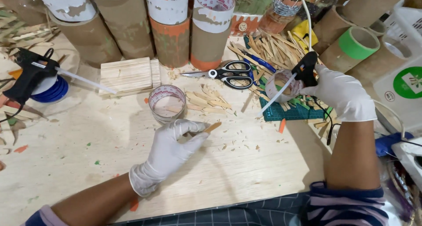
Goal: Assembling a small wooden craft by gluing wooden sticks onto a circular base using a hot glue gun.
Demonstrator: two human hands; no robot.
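- Left hand (169, 153), gloved, pinches a small wooden stick (212, 127) above the worktop (79, 151), just beside a tape roll (167, 104).
- Right hand (340, 94), gloved, grips a black glue gun (304, 70) over the green cutting mat (285, 112), near scissors (228, 73).

At the right edge of the frame stands a white box (402, 92) with a round green label (407, 82) and a small round white mark (389, 96) below it. Along the top, brown cardboard tubes (171, 21) wear torn white paper labels (167, 6), one with red print (214, 4) at top middle.
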